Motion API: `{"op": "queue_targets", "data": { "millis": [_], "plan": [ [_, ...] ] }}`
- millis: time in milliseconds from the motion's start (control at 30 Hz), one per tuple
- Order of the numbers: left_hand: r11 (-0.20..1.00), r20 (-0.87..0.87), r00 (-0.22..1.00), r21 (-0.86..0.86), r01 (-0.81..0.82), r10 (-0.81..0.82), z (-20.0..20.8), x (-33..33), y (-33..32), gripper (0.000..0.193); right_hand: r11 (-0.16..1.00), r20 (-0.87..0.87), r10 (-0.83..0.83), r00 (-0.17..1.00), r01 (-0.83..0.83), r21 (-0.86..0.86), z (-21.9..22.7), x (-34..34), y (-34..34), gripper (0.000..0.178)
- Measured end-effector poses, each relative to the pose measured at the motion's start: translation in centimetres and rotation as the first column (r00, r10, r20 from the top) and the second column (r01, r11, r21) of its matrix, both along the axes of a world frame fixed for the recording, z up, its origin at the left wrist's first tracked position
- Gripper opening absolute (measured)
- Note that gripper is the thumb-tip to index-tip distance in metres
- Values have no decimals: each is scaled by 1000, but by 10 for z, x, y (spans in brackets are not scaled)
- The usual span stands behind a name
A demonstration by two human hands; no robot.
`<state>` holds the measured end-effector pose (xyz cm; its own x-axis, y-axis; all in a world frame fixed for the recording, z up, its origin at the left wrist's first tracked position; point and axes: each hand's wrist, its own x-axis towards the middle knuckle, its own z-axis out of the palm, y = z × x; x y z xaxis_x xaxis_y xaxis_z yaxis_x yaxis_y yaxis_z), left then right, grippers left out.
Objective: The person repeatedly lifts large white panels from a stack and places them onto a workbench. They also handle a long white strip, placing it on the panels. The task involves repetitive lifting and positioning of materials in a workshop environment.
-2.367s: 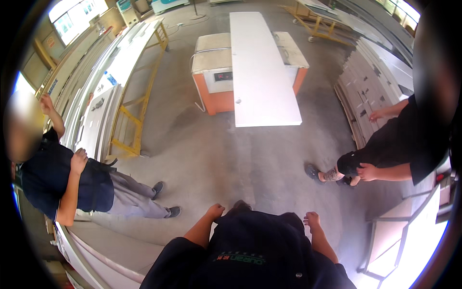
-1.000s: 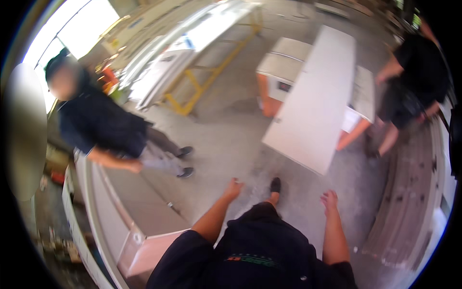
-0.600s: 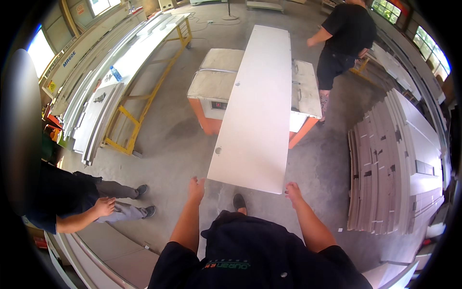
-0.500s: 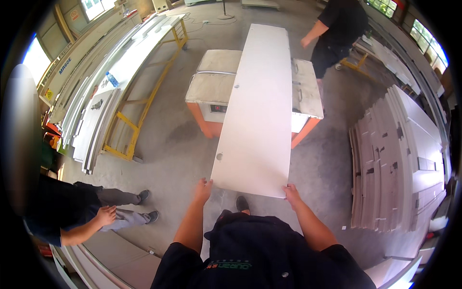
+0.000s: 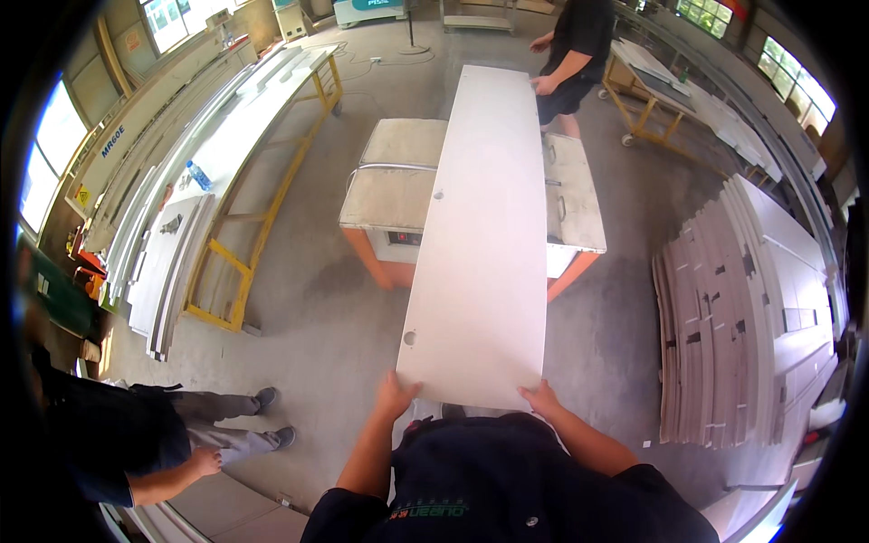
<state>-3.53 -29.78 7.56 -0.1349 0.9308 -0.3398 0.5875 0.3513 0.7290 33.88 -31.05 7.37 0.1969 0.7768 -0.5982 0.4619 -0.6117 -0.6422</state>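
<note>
A long white panel with small round holes along its left side stretches away from me over an orange-legged machine. My left hand grips its near left corner. At the near right corner my right hand is closed on the panel's edge. The undersides of both hands' grips are hidden below the panel. A co-worker stands at the far end on the right, one hand touching the panel's far right edge.
Left stands a yellow-framed table bearing white strips and a water bottle. A tall stack of panels rises on the right. Another person stands close at my left. A wheeled yellow table is at the far right.
The panel's near end sits lower in view, closer to my body, with both hands on it. The co-worker has come to its far end and put a hand on it.
</note>
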Motion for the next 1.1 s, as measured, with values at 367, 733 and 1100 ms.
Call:
{"op": "queue_targets", "data": {
  "millis": [367,733,1100],
  "plan": [
    [877,-252,871,132,462,-421,-8,-19,1,78,988,44,96,994,-100,119,-12,3,0,56],
    [969,-269,931,-33,246,-246,15,-10,3,68,997,227,59,972,-71,44,43,-21,-5,55],
    [957,-318,909,-194,218,-271,48,13,9,68,995,412,-15,911,-28,97,4,-6,-9,51]
  ]
}}
